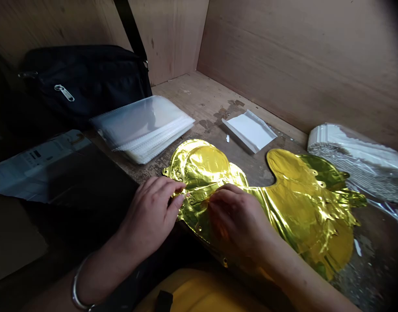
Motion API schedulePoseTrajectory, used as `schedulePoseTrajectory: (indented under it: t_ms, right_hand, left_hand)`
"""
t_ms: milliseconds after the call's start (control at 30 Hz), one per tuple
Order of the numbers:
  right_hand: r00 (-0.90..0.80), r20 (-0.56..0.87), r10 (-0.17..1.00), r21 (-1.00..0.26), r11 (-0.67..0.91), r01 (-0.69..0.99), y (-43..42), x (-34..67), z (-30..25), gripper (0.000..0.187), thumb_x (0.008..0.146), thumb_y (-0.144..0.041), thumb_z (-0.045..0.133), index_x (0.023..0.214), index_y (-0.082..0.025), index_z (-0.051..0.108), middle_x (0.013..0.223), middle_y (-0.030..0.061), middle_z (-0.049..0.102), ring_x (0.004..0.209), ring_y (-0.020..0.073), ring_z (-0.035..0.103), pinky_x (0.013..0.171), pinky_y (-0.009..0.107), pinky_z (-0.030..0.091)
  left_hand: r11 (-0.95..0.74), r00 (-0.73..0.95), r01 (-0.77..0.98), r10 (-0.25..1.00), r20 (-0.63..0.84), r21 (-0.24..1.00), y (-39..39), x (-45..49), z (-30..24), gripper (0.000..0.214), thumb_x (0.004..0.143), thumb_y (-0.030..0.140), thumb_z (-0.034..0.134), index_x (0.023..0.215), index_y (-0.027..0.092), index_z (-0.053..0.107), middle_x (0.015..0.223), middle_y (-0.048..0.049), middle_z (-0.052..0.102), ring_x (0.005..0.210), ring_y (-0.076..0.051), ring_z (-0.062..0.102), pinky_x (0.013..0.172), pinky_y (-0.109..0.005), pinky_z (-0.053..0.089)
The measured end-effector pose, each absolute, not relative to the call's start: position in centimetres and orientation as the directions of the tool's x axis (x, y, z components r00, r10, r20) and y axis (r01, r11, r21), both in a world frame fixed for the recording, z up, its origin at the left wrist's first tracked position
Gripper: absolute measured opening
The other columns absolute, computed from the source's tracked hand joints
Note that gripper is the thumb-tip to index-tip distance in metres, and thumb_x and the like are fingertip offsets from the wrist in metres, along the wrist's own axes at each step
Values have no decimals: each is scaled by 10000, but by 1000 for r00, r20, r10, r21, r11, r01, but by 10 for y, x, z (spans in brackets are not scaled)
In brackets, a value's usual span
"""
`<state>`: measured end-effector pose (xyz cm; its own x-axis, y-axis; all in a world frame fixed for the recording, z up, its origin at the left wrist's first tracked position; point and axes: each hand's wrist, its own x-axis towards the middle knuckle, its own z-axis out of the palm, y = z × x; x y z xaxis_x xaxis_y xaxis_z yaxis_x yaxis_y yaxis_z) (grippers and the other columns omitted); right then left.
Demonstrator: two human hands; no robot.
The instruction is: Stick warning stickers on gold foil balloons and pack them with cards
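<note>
Shiny gold foil balloons, flat and uninflated, spread over the worktop in front of me, with small holed tabs along their edges. My left hand has its thumb and fingers pinched on the left part of the foil, near its edge. Over the middle of the foil, my right hand is closed, its fingertips pressed together against the gold surface. Whether a small piece sits between those right fingertips is hidden. A metal bangle circles my left wrist.
A stack of clear plastic sleeves lies behind my left hand, before a black zipped bag. A white paper piece lies farther back. At right is a plastic-wrapped white bundle. Wooden walls enclose the back.
</note>
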<state>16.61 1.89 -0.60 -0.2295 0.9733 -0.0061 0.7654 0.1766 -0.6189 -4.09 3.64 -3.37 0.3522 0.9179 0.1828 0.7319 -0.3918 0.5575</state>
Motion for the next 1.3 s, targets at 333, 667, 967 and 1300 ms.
schedulePoseTrajectory:
  t_ms: [333, 667, 967, 1300]
  right_hand:
    - [-245, 61, 968, -664, 222, 714, 12, 165, -18, 167, 891, -128, 512, 846, -139, 672, 862, 81, 609, 756, 175, 567, 674, 301, 471]
    - [-213, 33, 976, -652, 183, 735, 14, 163, -9, 150, 881, -114, 527, 787, -158, 636, 789, 45, 585, 681, 149, 544, 608, 273, 441]
    - [-228, 56, 972, -638, 210, 740, 27, 136, -11, 115, 859, -113, 559, 881, -146, 667, 852, 68, 570, 739, 172, 548, 662, 311, 481]
    - [-326, 61, 943, -628, 291, 722, 28, 133, -19, 270, 801, -52, 555, 1055, -113, 622, 971, 120, 554, 827, 205, 543, 708, 353, 525]
  left_hand:
    - [-557, 406, 670, 828, 385, 491, 31, -54, -42, 175, 870, 191, 611, 1037, 241, 627, 1062, -33, 635, 1071, -219, 556, 939, -387, 444]
    - [-726, 670, 562, 681, 296, 396, 52, -66, -42, 219, 909, 182, 561, 1118, 237, 595, 1245, -30, 659, 1269, -227, 515, 1137, -507, 219]
    - [-673, 617, 570, 729, 296, 471, 56, -65, -48, 248, 879, 227, 600, 1125, 239, 573, 1170, -20, 692, 1221, -228, 556, 1144, -530, 200]
    - [-647, 561, 545, 754, 341, 533, 55, -63, -56, 301, 855, 199, 622, 1148, 248, 579, 1150, -1, 691, 1202, -208, 555, 1149, -468, 234]
